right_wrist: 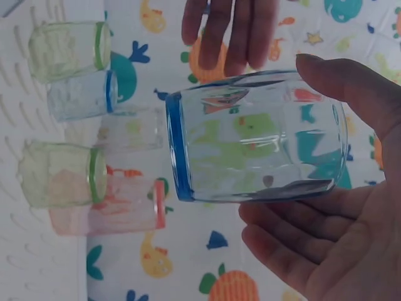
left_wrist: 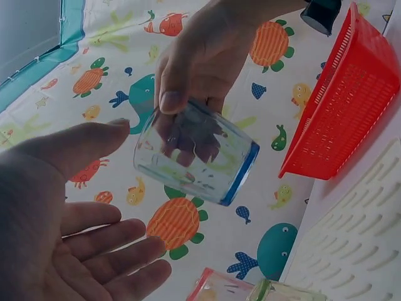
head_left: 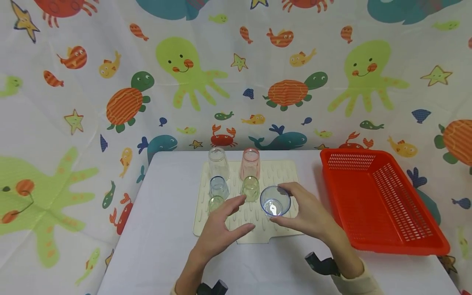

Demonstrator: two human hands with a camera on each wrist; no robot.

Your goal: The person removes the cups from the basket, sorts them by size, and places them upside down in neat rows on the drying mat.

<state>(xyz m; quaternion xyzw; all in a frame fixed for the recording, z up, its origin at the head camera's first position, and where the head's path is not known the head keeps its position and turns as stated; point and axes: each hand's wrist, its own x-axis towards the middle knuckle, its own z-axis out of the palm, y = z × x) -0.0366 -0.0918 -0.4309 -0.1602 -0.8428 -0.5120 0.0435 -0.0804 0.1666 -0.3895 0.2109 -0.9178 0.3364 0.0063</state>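
My right hand (head_left: 309, 211) holds a clear drinking glass with a blue rim (right_wrist: 257, 138), thumb on one side and fingers on the other. In both wrist views the blue rim faces the drying mat (head_left: 274, 229). Left of that glass, my left hand (head_left: 222, 227) is held with thumb and fingers spread and nothing between them. A gap separates it from the blue-rimmed glass in the left wrist view. Behind the hands, a green glass (head_left: 250, 188), a pink glass (head_left: 250, 166), a clear glass (head_left: 218, 164), a light-blue glass (head_left: 219, 187) and another green glass (head_left: 216, 203) stand on the mat.
A red plastic basket (head_left: 368, 196) with perforated sides sits on the white table (head_left: 158, 229), right of the mat. Behind the table hangs a curtain (head_left: 236, 82) printed with sea animals. Both wrists wear black cameras.
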